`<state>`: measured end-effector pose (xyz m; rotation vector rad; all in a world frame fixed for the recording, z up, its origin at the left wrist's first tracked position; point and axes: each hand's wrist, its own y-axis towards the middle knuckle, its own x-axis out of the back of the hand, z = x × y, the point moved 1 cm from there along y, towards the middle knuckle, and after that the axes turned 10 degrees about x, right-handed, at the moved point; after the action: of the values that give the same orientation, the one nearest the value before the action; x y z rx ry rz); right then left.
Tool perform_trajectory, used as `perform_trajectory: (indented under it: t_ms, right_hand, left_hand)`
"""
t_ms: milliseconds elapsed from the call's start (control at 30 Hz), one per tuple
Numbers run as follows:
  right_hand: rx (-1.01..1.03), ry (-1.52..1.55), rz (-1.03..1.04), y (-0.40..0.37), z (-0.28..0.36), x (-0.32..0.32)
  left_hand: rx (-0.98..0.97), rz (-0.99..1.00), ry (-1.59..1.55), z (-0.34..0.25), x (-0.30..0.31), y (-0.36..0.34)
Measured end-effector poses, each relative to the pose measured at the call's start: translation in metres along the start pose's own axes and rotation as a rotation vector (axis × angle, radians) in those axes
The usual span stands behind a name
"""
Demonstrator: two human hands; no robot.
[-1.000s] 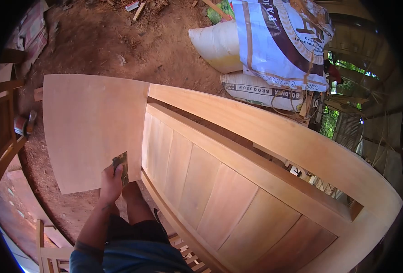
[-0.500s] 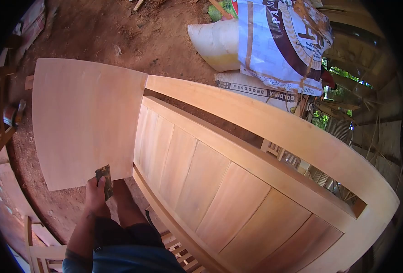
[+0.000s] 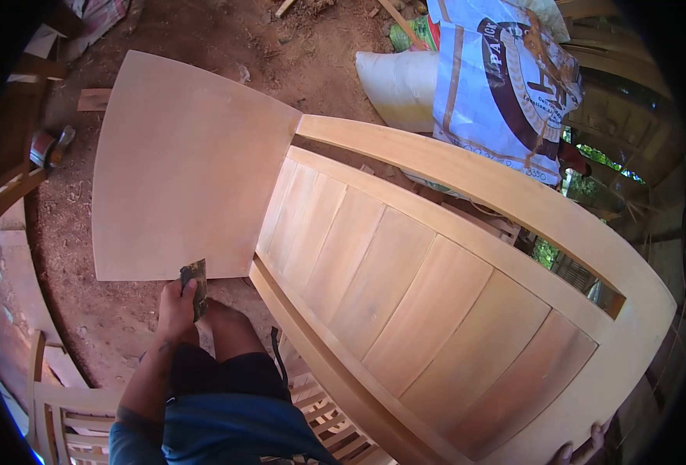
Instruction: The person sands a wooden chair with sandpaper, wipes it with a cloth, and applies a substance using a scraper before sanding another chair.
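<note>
In the head view my left hand [image 3: 179, 306] is closed around a dark, worn rectangular piece that looks like sandpaper [image 3: 194, 288]. It is by the lower edge of a broad flat end board [image 3: 192, 170], part of a pale wooden furniture piece. From that board runs a panelled section [image 3: 405, 271] of upright boards, with a curved top rail [image 3: 467, 182] above a long gap. My right hand [image 3: 579, 449] shows only partly at the bottom right, its fingers curled at the edge of the wide end post [image 3: 583, 387].
Stacked sacks [image 3: 490, 93] lie behind the rail on the dirt floor [image 3: 180, 46]. Slatted wooden chairs [image 3: 83, 403] stand at the lower left and below the panel. A small jar-like container [image 3: 52, 147] sits at the left, beside dark wooden parts.
My view has shifted, so the furniture appears further right and its end board higher. My left hand still holds the sandpaper near the board's lower edge. My right hand has come into view.
</note>
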<state>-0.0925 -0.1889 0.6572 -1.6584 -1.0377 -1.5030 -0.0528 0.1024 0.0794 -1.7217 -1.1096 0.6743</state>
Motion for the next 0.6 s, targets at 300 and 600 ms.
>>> perform_trajectory:
  t_ms: [300,600]
  right_hand:
    - [0.292,0.456,-0.140,0.015,-0.012,-0.030]
    - [0.420,0.486,-0.246,0.004,0.003,-0.019]
  left_hand:
    - [-0.061,-0.199,0.213,-0.003,0.061,-0.081]
    - [-0.178,-0.295,0.518,-0.009,0.119,-0.245]
